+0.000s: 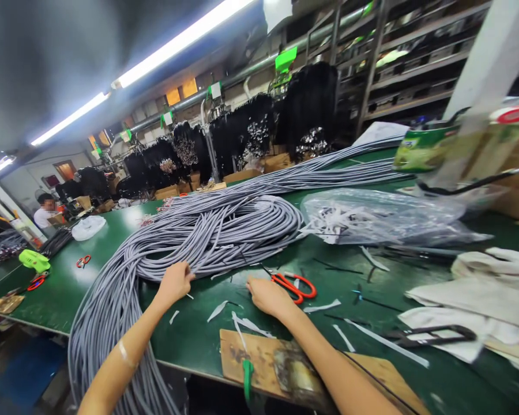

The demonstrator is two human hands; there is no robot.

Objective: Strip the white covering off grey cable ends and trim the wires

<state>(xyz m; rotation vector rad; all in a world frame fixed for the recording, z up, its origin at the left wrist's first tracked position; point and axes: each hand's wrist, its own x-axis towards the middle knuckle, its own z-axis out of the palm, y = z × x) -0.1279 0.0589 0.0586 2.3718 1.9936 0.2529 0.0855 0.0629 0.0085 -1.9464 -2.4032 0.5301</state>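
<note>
A big bundle of grey cables [207, 233] lies coiled across the green table [69, 282] and hangs over its front edge at the left. My left hand [175, 282] rests against the near edge of the bundle, fingers curled on a cable strand. My right hand [266, 295] lies on the table just left of orange-handled scissors [294, 286], fingers bent; whether it pinches anything is not visible. White strips [218, 310] lie scattered between and around the hands.
A wooden board [259, 354] sits at the front edge. A clear plastic bag [372, 216] of white strips lies at the right, white cloth [480, 300] beyond it. Other scissors [83, 261] and a green tool [34, 260] lie at the left. A person [45, 210] sits far left.
</note>
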